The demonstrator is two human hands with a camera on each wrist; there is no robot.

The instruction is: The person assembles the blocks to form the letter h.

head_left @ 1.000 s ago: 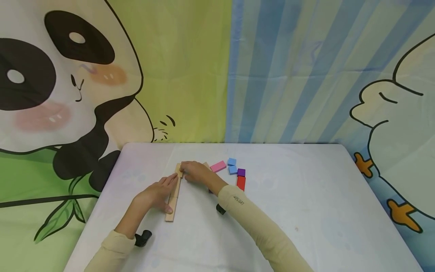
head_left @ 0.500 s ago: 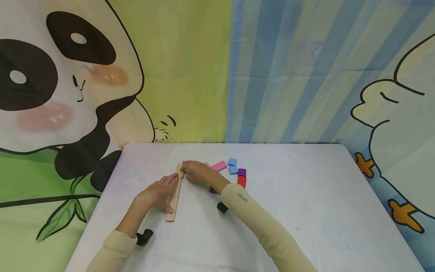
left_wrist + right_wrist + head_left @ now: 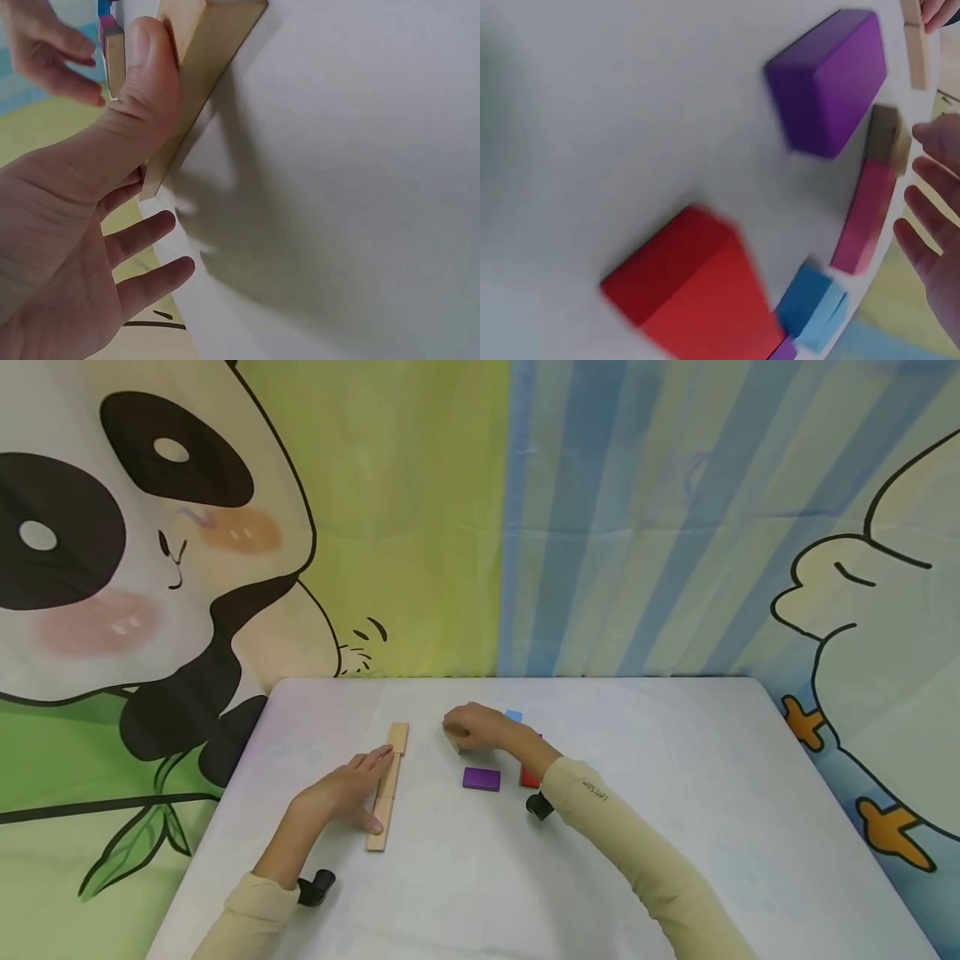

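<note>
Several plain wooden blocks (image 3: 382,822) lie end to end in a row on the white table. My left hand (image 3: 348,789) rests along this row, thumb against the near block and a fingertip by the far one. In the left wrist view, the thumb touches the wood (image 3: 214,52) while other fingers extend loosely. My right hand (image 3: 480,727) is over another wooden block (image 3: 885,135) and a pink block (image 3: 864,214) touching its end. Its fingers (image 3: 926,214) are extended and spread beside these two, with nothing visible in them.
A purple block (image 3: 482,779) lies nearer than my right hand. The red block (image 3: 705,277) and blue blocks (image 3: 810,307) sit to its right, partly hidden by the arm in the head view. A printed curtain (image 3: 405,527) hangs behind the table.
My right hand has left the far end of the wooden row and moved right to the loose wooden and pink blocks. The left hand stays put. The purple block is now uncovered.
</note>
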